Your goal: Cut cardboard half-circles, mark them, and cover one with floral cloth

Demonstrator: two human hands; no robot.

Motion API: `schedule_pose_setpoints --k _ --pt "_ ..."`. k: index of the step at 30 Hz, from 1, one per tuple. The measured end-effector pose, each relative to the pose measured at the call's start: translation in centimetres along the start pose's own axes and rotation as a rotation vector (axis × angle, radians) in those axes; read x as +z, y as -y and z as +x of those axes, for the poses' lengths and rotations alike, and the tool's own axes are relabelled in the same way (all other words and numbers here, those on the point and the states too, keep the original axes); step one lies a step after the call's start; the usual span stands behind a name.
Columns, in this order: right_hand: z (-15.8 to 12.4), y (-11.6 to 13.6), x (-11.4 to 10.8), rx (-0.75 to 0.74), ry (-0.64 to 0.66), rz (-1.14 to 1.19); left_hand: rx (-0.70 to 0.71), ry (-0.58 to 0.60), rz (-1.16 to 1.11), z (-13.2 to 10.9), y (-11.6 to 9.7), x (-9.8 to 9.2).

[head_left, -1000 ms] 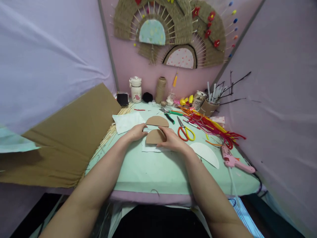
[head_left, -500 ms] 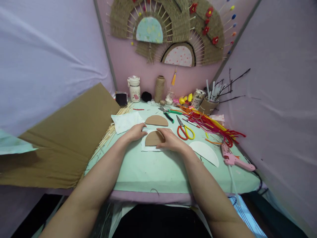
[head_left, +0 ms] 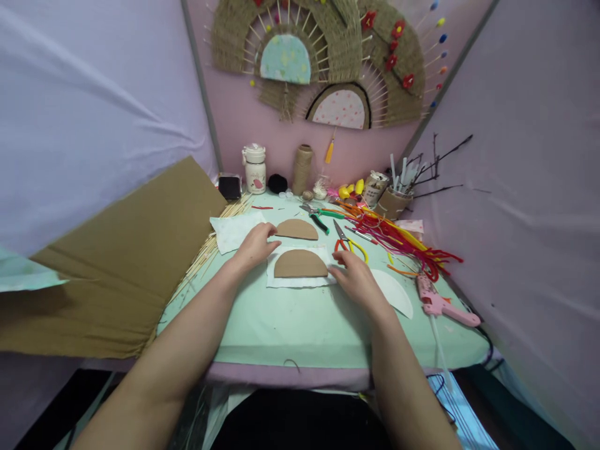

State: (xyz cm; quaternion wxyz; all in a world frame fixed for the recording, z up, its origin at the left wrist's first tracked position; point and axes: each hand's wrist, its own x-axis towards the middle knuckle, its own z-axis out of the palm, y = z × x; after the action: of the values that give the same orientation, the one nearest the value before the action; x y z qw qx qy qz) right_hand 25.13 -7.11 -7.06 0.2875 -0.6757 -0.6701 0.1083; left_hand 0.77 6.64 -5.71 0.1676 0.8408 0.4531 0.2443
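Note:
A brown cardboard half-circle [head_left: 300,264] lies flat on a piece of pale cloth [head_left: 300,282], its straight edge toward me. My left hand [head_left: 255,245] is at the cloth's upper left corner, thumb and fingers apart, holding nothing. Over on the other side, my right hand [head_left: 352,272] hovers by the cloth's right edge with its fingers parted and nothing in them. Just beyond the cloth rests a second cardboard half-circle [head_left: 297,229]. Scissors [head_left: 344,244] with red and yellow handles lie behind my right hand, which partly covers them.
A white half-circle [head_left: 394,292] and a pink glue gun [head_left: 443,305] lie on the right. Colourful pipe cleaners [head_left: 398,234] and green-handled pliers [head_left: 319,223] are behind. Thin sticks [head_left: 199,256] and a large cardboard sheet [head_left: 126,250] stand left. A white bottle [head_left: 255,170] is at the back.
My right hand has let go of the cardboard half-circle and moved right, off it, uncovering its right side. My left hand has stayed nearly in place, its fingers slightly more spread.

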Motion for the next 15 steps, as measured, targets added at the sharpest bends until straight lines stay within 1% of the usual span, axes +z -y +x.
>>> schedule_pose_setpoints --k 3,6,10,15 --pt "-2.2 -0.1 -0.3 0.036 0.026 -0.059 0.028 0.051 0.037 -0.2 -0.1 0.4" --pt "-3.3 0.2 -0.3 -0.005 0.061 -0.067 -0.031 0.092 0.118 -0.2 0.3 0.9" --pt "-3.4 0.0 0.0 -0.066 0.117 -0.038 -0.104 0.088 0.179 0.0 1.0 1.3" --pt "-2.9 -0.4 0.6 -0.083 0.121 -0.035 -0.119 0.116 0.221 0.2 1.2 1.7"
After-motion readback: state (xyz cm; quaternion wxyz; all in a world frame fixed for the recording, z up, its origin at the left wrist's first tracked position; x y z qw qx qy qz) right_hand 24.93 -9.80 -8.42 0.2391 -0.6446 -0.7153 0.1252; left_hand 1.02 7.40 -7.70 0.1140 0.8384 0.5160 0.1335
